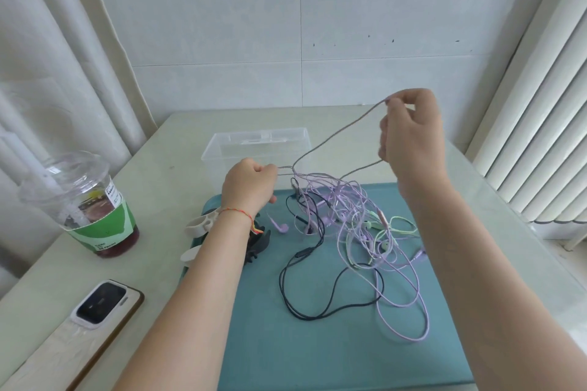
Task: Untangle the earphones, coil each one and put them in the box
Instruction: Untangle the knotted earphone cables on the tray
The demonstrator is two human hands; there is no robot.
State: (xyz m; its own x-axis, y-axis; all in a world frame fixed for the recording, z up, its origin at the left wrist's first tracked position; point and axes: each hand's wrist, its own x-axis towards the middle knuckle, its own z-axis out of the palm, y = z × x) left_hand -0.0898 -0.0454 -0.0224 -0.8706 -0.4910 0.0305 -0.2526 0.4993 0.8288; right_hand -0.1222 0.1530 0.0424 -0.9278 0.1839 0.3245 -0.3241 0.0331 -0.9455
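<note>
A tangle of earphones (352,225) lies on the teal tray (333,343): purple cables, a pale green pair (397,228) and a black pair (305,289) are knotted together. My left hand (249,186) pinches purple strands at the tangle's top left, just in front of the clear plastic box (257,149). My right hand (409,130) is raised above the tray and pinches a loop of purple cable (336,133), stretched up from the tangle. The box holds nothing that I can see.
A plastic cup with a green sleeve (92,209) stands at the left. A phone (101,305) lies near the table's front left. A white ring-shaped object (203,224) and a black clip (259,244) sit by my left wrist. Curtains hang at both sides.
</note>
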